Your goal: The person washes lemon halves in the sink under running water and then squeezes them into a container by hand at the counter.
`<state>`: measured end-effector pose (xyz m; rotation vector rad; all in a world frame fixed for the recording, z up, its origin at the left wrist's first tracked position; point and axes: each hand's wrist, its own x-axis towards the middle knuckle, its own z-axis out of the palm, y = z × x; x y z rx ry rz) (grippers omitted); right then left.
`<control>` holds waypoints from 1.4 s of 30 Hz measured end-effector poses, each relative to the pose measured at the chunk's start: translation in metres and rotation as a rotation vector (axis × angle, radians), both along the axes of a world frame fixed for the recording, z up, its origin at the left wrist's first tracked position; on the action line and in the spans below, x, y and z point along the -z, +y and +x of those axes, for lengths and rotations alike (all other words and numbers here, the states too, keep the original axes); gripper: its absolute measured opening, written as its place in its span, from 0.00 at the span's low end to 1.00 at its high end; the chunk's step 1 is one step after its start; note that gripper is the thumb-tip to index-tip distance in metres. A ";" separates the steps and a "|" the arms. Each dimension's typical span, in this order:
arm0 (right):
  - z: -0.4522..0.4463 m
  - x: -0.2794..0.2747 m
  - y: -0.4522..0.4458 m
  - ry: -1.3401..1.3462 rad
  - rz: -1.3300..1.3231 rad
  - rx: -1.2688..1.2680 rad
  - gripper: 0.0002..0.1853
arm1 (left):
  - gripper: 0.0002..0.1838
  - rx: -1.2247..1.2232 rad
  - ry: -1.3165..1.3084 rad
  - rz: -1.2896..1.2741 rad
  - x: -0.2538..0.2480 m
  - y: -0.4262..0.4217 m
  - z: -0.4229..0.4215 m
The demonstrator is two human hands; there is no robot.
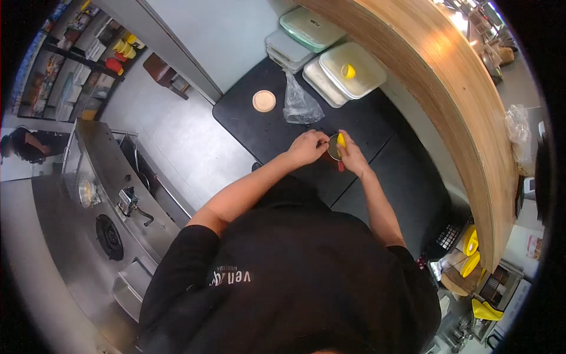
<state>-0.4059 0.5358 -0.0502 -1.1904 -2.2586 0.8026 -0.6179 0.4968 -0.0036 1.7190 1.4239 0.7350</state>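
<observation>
My left hand [308, 147] is closed, its fingertips pinched at the left edge of a small round vessel with a thin pale rim [329, 154]. Whether it is a glass jar or something else I cannot tell. My right hand [352, 158] is closed round a yellow lemon piece [341, 140] at the opposite side of that rim. A small red thing [341, 167] shows just below the rim, partly hidden by the right hand. Beyond the hands, a crumpled clear plastic bag [299, 101] and a round pale wooden lid [263, 101] lie on the black table [253, 133].
A white tub [371, 74] holding a yellow lemon half [348, 71] stands at the back, beside stacked lidded containers [289, 50]. A curved wooden counter [448, 71] rises along the right. At left is a steel worktop [59, 218] with a burner [109, 237].
</observation>
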 end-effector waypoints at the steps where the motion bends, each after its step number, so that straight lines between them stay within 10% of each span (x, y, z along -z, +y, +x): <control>1: 0.000 0.002 0.001 -0.075 -0.104 0.071 0.26 | 0.14 0.034 0.008 0.004 -0.005 0.001 0.002; 21: -0.020 -0.011 -0.001 -0.208 -0.308 0.278 0.16 | 0.15 -0.345 0.315 0.071 0.061 0.053 -0.092; 23: -0.017 -0.001 -0.003 -0.017 0.142 0.145 0.15 | 0.17 -0.362 0.397 0.057 0.072 0.062 -0.112; 27: -0.013 -0.017 0.001 -0.099 0.018 0.072 0.15 | 0.15 -0.440 0.412 0.144 0.062 0.069 -0.114; 36: -0.021 -0.028 0.009 -0.251 -0.313 0.372 0.21 | 0.21 -0.049 0.207 0.392 0.031 0.051 -0.028; 42: -0.010 0.025 0.015 0.181 -0.284 0.589 0.29 | 0.38 0.262 0.194 0.392 0.024 0.037 0.011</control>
